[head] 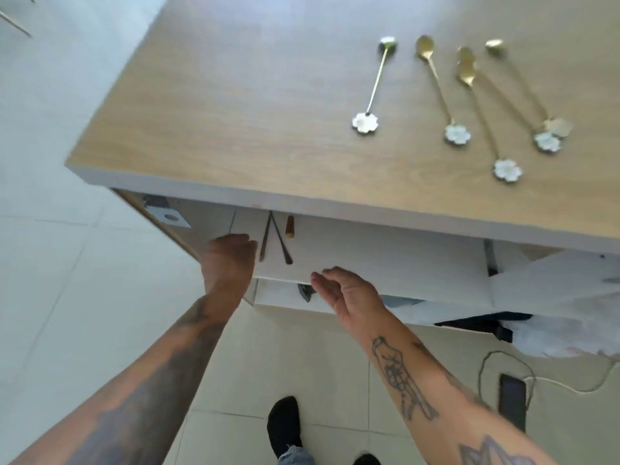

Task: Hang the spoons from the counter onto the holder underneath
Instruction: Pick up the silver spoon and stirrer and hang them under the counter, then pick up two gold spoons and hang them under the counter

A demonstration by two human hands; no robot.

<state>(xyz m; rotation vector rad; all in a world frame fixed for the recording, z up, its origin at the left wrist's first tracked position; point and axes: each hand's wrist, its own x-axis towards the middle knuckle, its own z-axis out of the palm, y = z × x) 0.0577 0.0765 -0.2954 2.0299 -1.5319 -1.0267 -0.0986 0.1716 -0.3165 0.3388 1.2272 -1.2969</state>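
Several gold spoons with white flower-shaped handle ends lie on the wooden counter at the right: one apart on the left, one beside it, the rest clustered. Under the counter's front edge, two thin dark utensils and a wooden handle hang down; the holder itself is hidden by the edge. My left hand is just left of the hanging utensils, its back towards me and its fingers curled out of sight. My right hand hovers lower right, fingers loosely apart and empty.
White cabinet front below the counter, with an open door edge at the left. On the tiled floor lie a phone with a cable and a black strap. My feet in black socks stand below.
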